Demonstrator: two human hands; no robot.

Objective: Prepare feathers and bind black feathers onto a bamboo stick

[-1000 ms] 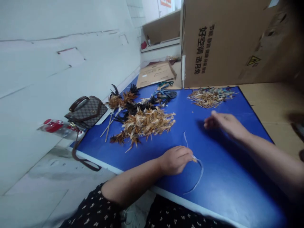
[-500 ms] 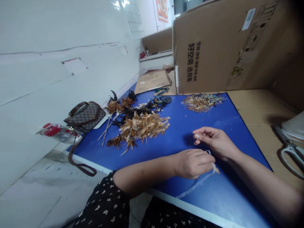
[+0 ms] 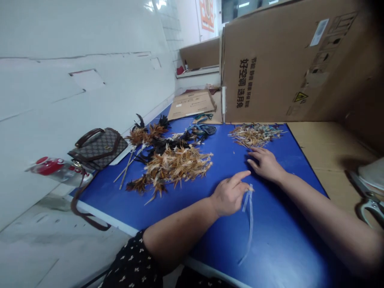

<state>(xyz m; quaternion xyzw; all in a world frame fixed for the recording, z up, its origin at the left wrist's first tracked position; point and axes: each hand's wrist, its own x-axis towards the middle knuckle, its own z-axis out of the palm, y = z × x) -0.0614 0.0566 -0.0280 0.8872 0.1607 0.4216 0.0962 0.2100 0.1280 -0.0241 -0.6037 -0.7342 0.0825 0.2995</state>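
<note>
My left hand [image 3: 230, 196] pinches a thin whitish translucent strip [image 3: 251, 226], its index finger stretched out. The strip's long end trails over the blue table [image 3: 279, 236] towards me, and a short end hangs beside it. A tiny tan piece shows at the pinch, too small to make out. My right hand [image 3: 265, 164] is just beyond, fingers apart and nothing visible in them. Its fingertips are close to a pile of small tan and bluish feathers [image 3: 255, 135]. Left of my left hand lies a larger heap of golden-brown feathers [image 3: 177, 164].
Dark feather bunches on sticks [image 3: 144, 134] lie by the wall, near a patterned handbag [image 3: 100, 150] and a red-labelled bottle [image 3: 60, 171]. A tall cardboard box [image 3: 270, 76] stands at the back. Scissors [image 3: 370, 206] rest on cardboard at the right.
My left hand has drawn back left with the strip, which now hangs towards me. My right hand has moved away, towards the small feather pile, its fingers spreading. The view has shifted slightly.
</note>
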